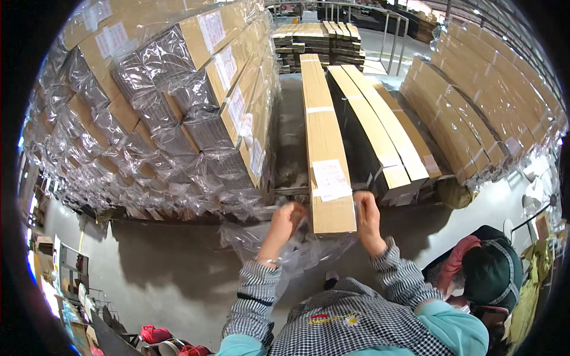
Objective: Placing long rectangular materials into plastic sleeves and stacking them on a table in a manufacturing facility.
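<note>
In front of me lies a long, narrow cardboard-brown package [327, 139], its near end sticking out towards me. A white label [331, 180] and white straps are on its top. Clear plastic film [297, 252] hangs loosely around and below that end. My left hand [285, 226] is left of the end, its fingers curled in on the film and apart from the package. Close against the package's right side is my right hand [369, 219], fingers bent and closed on the film's edge. The fingertips are partly hidden.
At left towers a stack of film-wrapped cartons [178, 107]. Two pale strapped bundles [380, 130] lie right of the package, with wrapped cartons [457, 118] beyond. Another stack [319, 44] stands behind. A person in a dark cap [490, 273] is close at my right.
</note>
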Demonstrator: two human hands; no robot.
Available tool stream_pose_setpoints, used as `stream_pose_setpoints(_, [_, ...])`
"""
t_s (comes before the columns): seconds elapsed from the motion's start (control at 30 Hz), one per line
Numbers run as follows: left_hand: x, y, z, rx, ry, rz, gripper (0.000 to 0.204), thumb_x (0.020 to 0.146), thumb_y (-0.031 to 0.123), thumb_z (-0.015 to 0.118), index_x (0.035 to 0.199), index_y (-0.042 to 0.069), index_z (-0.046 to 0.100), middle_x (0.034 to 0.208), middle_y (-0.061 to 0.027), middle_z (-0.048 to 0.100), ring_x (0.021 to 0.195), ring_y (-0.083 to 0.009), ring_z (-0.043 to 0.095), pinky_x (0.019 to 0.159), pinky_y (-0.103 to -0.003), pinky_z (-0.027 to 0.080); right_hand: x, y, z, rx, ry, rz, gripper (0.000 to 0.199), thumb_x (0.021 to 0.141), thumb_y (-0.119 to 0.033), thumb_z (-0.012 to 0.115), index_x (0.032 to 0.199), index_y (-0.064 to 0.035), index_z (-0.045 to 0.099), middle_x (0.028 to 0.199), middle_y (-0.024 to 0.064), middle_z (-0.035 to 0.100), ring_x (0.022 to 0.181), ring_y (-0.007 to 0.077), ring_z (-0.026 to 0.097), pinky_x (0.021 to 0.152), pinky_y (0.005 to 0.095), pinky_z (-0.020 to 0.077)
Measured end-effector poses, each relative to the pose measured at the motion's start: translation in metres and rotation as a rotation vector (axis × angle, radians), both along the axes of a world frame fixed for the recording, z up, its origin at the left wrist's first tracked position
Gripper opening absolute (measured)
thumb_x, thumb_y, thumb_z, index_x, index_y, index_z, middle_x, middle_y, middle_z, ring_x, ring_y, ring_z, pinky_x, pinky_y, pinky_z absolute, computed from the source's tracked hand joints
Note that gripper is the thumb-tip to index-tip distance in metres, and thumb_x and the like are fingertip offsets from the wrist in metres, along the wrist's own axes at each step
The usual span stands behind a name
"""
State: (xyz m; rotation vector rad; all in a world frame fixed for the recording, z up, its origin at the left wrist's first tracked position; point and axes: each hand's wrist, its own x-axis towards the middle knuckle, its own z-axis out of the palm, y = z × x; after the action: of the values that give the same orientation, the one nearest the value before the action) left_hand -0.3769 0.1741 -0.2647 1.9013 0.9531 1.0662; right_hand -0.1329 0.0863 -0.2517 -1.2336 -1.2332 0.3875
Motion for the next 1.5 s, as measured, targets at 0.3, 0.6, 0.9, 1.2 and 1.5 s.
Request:
stream_pose_setpoints(0.3, [0.016, -0.032, 0.051, -0.331, -0.090, -0.041, 0.011, 0.096, 0.012, 0.058, 0.093, 0.001, 0.058, 0.080, -0.0111, 0.060, 0.077, -0.0141, 0.058, 0.073, -0.029, 0.047, 0.008, -0.028, -0.002, -0.029, -0.039, -0.092, 0.011, 0.104, -0.011, 0.051, 0.101, -0.0002, 0.051, 0.087, 0.0160, 0.062, 0.074, 0.0210, 0.060, 0.067, 0.0361, 0.0492])
stream_pose_setpoints(0.6, [0.035, -0.072, -0.031, -0.756, -0.718, 0.256, 0.028, 0.102, 0.032, 0.061, 0.090, 0.006, 0.065, 0.075, 0.0062, 0.058, 0.062, -0.0059, 0.049, 0.052, -0.026, 0.037, -0.008, -0.036, -0.033, -0.539, 0.802, 0.172, 0.044, 0.104, -0.037, 0.052, 0.074, -0.0065, 0.058, 0.065, -0.0059, 0.052, 0.058, 0.0049, 0.042, 0.051, 0.0254, 0.0331])
stream_pose_setpoints(0.9, [0.048, -0.096, -0.139, -0.187, -0.044, 0.547, 0.025, 0.081, 0.006, 0.060, 0.106, 0.004, 0.059, 0.080, -0.0213, 0.067, 0.076, -0.0422, 0.064, 0.071, -0.047, 0.050, 0.001, -0.040, -0.169, -0.545, 0.673, 0.132, 0.016, 0.102, -0.014, 0.058, 0.091, -0.0027, 0.056, 0.083, -0.0015, 0.060, 0.067, 0.0053, 0.051, 0.054, 0.0247, 0.0419])
stream_pose_setpoints(1.2, [0.006, -0.127, -0.092, -0.319, 0.223, 0.428, 0.068, 0.085, 0.002, 0.056, 0.148, 0.021, 0.040, 0.081, -0.0218, 0.067, 0.077, -0.0446, 0.065, 0.066, -0.054, 0.048, -0.028, -0.044, -0.127, -0.418, 0.509, 0.322, 0.026, 0.099, -0.006, 0.059, 0.123, -0.0001, 0.055, 0.115, 0.0080, 0.065, 0.109, 0.0170, 0.060, 0.092, 0.0318, 0.0497])
stream_pose_setpoints(1.5, [-0.046, -0.191, -0.021, -0.184, -0.033, 0.417, 0.055, 0.092, -0.002, 0.055, 0.144, 0.017, 0.050, 0.071, -0.0131, 0.063, 0.058, -0.0250, 0.062, 0.055, -0.034, 0.046, -0.073, -0.082, -0.063, -0.410, 0.413, 0.408, 0.010, 0.098, 0.001, 0.054, 0.099, -0.0076, 0.050, 0.079, -0.0038, 0.051, 0.068, 0.0035, 0.048, 0.061, 0.0196, 0.0401])
